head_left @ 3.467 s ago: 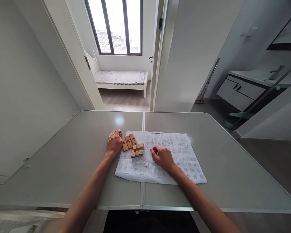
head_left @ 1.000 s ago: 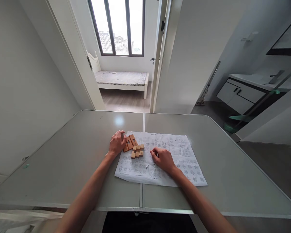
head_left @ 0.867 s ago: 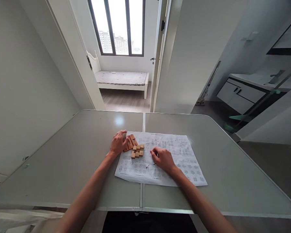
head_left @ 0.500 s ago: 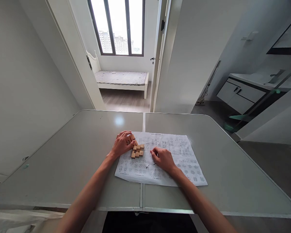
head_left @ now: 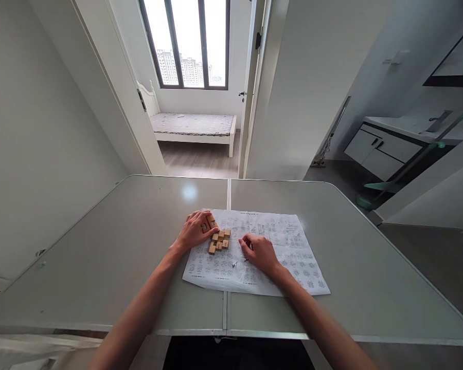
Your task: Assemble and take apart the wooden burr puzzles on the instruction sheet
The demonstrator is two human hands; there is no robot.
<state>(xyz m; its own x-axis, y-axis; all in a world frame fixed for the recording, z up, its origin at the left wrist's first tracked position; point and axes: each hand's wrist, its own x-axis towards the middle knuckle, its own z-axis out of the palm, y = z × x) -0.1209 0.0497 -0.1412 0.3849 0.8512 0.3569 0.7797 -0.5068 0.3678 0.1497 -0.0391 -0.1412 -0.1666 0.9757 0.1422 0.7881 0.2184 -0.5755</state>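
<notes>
A printed paper sheet (head_left: 293, 241) lies on the table, covered with small diagrams. My left hand (head_left: 194, 229) curls over some larger wooden blocks (head_left: 212, 222) at the sheet's upper left, thumb and fingers around them. Just below its thumb sits a cluster of several small wooden blocks (head_left: 219, 241), close together on the paper. Over the middle of the sheet rests my right hand (head_left: 260, 253), fingers curled in; whether they hold anything is hidden. Two tiny metallic bits, one a small silvery piece (head_left: 234, 264), lie near that hand, too small to name.
The pale table (head_left: 139, 231) has a metal seam (head_left: 225, 311) down its middle and a raised edge trim. Beyond it, a doorway shows a bed (head_left: 195, 125) beneath a window. A sink cabinet (head_left: 386, 146) stands off to the right.
My left hand has shifted slightly, and the larger blocks under it show a little more. The small block cluster has moved a touch to the right. My right hand has stayed put.
</notes>
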